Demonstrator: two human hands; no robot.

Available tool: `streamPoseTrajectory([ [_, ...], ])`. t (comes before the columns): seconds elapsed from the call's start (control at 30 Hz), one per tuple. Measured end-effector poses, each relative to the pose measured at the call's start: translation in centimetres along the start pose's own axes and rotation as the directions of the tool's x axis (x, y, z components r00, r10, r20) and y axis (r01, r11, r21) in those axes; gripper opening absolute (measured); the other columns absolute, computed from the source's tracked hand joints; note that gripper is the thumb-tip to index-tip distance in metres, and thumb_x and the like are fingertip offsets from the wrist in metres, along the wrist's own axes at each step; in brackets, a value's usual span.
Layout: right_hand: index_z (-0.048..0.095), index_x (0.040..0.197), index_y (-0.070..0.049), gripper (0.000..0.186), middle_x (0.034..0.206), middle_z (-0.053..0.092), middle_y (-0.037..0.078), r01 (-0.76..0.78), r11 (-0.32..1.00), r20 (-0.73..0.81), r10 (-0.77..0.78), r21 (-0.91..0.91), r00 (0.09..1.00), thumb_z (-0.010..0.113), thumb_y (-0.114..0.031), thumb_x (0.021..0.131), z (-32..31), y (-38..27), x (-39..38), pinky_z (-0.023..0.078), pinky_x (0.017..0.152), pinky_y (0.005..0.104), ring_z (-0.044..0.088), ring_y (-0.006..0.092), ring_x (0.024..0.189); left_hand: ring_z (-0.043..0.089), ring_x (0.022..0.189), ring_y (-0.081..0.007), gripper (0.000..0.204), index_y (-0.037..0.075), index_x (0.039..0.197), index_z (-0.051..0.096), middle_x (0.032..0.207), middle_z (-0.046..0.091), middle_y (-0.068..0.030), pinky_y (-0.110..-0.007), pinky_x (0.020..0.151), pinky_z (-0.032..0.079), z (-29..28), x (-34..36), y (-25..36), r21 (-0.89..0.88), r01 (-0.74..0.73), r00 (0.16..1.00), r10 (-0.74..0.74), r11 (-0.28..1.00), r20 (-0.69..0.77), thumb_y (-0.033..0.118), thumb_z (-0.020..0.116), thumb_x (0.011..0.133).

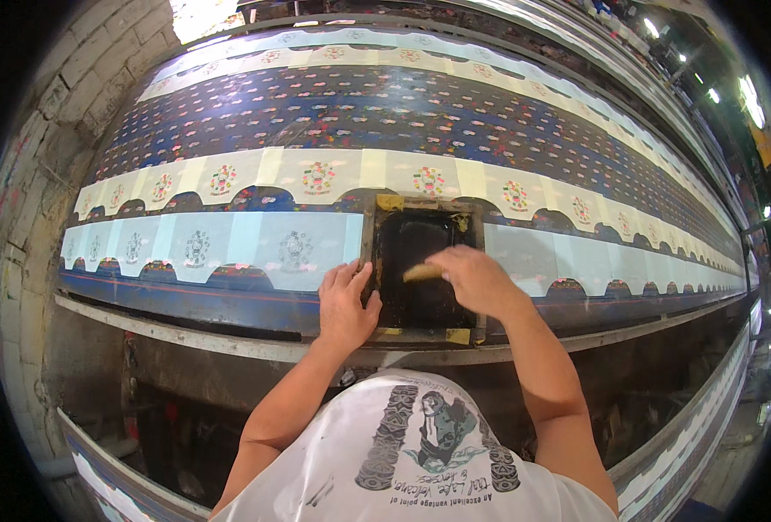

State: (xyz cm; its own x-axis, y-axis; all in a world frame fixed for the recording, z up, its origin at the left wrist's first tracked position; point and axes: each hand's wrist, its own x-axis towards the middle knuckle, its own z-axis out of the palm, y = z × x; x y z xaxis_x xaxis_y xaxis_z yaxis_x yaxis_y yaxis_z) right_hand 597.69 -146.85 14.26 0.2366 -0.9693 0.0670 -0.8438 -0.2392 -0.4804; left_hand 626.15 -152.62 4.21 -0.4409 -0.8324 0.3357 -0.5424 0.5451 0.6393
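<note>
A dark printing screen (479, 300) in a rectangular frame, with yellow tape at its corners, lies over the row of light blue fabric pieces (255, 261). My left hand (345, 306) grips the frame's left rail, fingers bent over it and thumb lower down. Inside the frame, my right hand (477, 280) is closed on a squeegee (422, 273) with a pale yellowish-tan edge, tilted over the dark mesh. Most of its handle is hidden by my fingers. Left of the screen, the blue pieces carry dark line prints; those to its right look plain.
A row of cream fabric pieces (320, 181) with colourful prints runs just beyond the screen. The long printing table (316, 113) has a patterned dark surface and a pale front rail (185, 331). A block wall (55, 148) stands at left; another table (672, 465) lies behind me at right.
</note>
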Motion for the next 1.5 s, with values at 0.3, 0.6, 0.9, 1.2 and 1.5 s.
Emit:
streamPoseTrajectory([
  [0.3, 0.077, 0.136, -0.006, 0.052, 0.127, 0.075, 0.017, -0.07, 0.994, -0.206, 0.05, -0.089, 0.977, 0.06, 0.012, 0.09, 1.9, 3.8, 5.4, 0.055, 0.11, 0.0531, 0.067, 0.0426, 0.125, 0.058, 0.143, -0.0484, 0.048, 0.003, 0.138, 0.076, 0.139, 0.069, -0.0245, -0.063, 0.121, 0.042, -1.3, 1.5, 0.5, 0.221, -0.144, 0.989, 0.13, 0.965, 0.076, 0.022, 0.082, 0.095],
  [0.6, 0.08, 0.136, -0.009, 0.056, 0.125, 0.073, 0.013, -0.01, 0.983, -0.21, -0.03, -0.185, 0.977, 0.073, 0.005, 0.083, 5.9, -1.8, -1.5, 0.053, 0.102, 0.0511, 0.067, 0.0378, 0.114, 0.057, 0.143, -0.0497, 0.047, 0.002, 0.138, 0.076, 0.139, 0.068, -0.025, -0.064, 0.121, 0.04, -1.3, 1.8, -0.1, 0.167, -0.158, 0.986, 0.146, 0.973, 0.08, 0.017, 0.082, 0.094],
  [0.9, 0.08, 0.135, -0.008, 0.054, 0.132, 0.073, 0.013, -0.074, 0.995, -0.159, 0.062, -0.071, 0.985, 0.073, 0.003, 0.083, 6.3, -6.9, -6.4, 0.055, 0.107, 0.0525, 0.068, 0.0399, 0.118, 0.057, 0.143, -0.0493, 0.055, 0.002, 0.144, 0.073, 0.147, 0.065, -0.0245, -0.064, 0.12, 0.042, -0.6, 0.9, -0.4, 0.094, -0.141, 0.99, 0.139, 0.986, 0.025, 0.011, 0.083, 0.091],
  [1.2, 0.08, 0.137, -0.01, 0.045, 0.149, 0.07, 0.017, -0.18, 0.982, -0.37, 0.188, 0.056, 0.91, 0.089, -0.022, 0.095, 7.2, -5.3, -11.6, 0.051, 0.12, 0.0517, 0.062, 0.0407, 0.143, 0.063, 0.143, -0.0414, 0.058, 0.005, 0.132, 0.081, 0.151, 0.067, -0.025, -0.048, 0.124, 0.048, 3.1, -0.8, -1.3, -0.492, 0.123, 0.982, -0.178, 0.862, -0.065, -0.013, 0.075, 0.077],
  [1.5, 0.081, 0.134, -0.006, 0.037, 0.149, 0.072, 0.019, -0.209, 0.812, -0.474, 0.504, 0.545, 0.722, 0.082, -0.011, 0.098, 6.2, 1.8, -20.8, 0.047, 0.124, 0.0518, 0.063, 0.0409, 0.144, 0.062, 0.149, -0.0378, 0.039, 0.006, 0.11, 0.079, 0.162, 0.063, -0.0274, -0.045, 0.125, 0.046, 6.9, -0.4, 5.9, -0.57, 0.096, 0.975, -0.193, 0.816, -0.111, -0.015, 0.071, 0.079],
])
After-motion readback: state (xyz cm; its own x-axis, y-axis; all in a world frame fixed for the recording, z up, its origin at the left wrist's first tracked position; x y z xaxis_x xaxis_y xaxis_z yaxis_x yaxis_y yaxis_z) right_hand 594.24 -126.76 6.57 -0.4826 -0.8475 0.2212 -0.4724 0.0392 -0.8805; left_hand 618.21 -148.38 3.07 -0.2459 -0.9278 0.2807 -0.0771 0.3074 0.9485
